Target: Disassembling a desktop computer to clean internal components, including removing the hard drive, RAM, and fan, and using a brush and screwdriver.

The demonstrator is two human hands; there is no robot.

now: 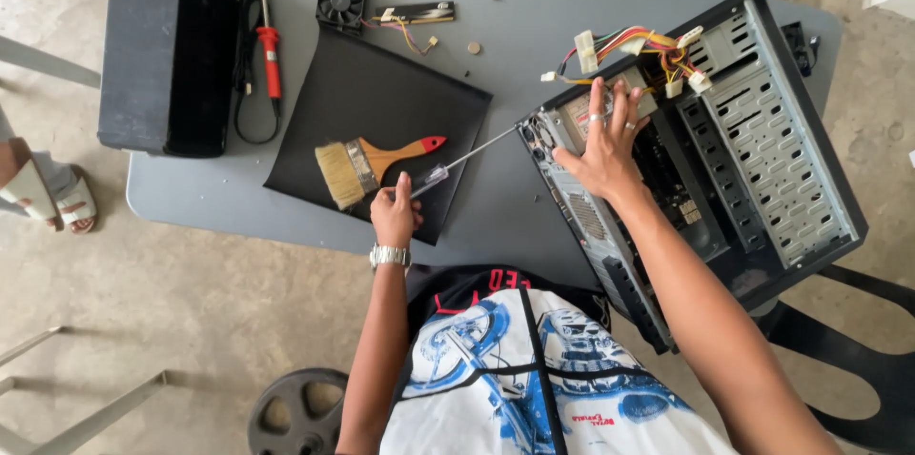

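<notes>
Grey worktop (534,7): opened computer case (724,150) (side panel off) under spread right hand (605,145); left hand (394,212) pinches a screwdriver (457,161).

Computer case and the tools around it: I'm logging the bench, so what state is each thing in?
Computer case: side open, lying flat.
Wire bundle: loose, hanging out.
Screwdriver: held by left hand, tip at case.
Right hand: pressed flat on case.
Paintbrush: lying on black mat.
Fan: detached, on table.
</notes>
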